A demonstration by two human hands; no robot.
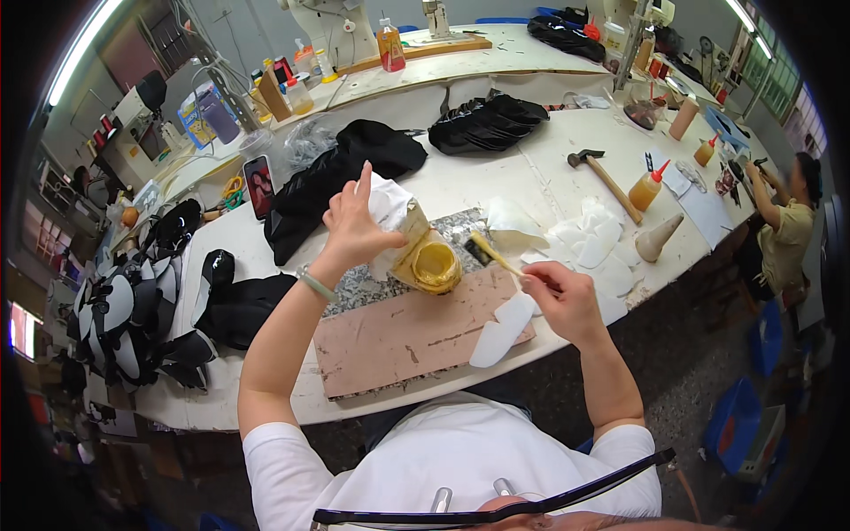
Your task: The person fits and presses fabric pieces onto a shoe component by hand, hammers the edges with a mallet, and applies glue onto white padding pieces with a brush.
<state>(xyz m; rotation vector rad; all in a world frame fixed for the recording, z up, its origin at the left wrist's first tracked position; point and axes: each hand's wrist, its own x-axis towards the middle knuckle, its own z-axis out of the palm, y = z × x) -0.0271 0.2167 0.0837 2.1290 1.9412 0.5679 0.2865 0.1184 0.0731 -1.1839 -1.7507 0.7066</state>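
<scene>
My left hand [356,223] is raised with its index finger stretched up and its thumb spread wide. It is beside a crumpled white piece [388,202] and a glue-smeared jar [436,265] of yellowish paste. The jar's mouth faces me. Whether the hand touches the white piece is not clear. In my right hand [560,296], a brush with a yellowish handle [496,254] is pinched between the fingers, its dark bristles near the jar. Below that hand, a white cut piece [503,332] lies across the right end of a brown board [416,332].
Several white pieces [598,234] lie to the right, near a hammer [611,181] and a glue bottle [648,184]. Black material [305,199] and a phone [258,188] are at the left, beyond black-and-white parts [133,305]. A co-worker [788,226] is at far right.
</scene>
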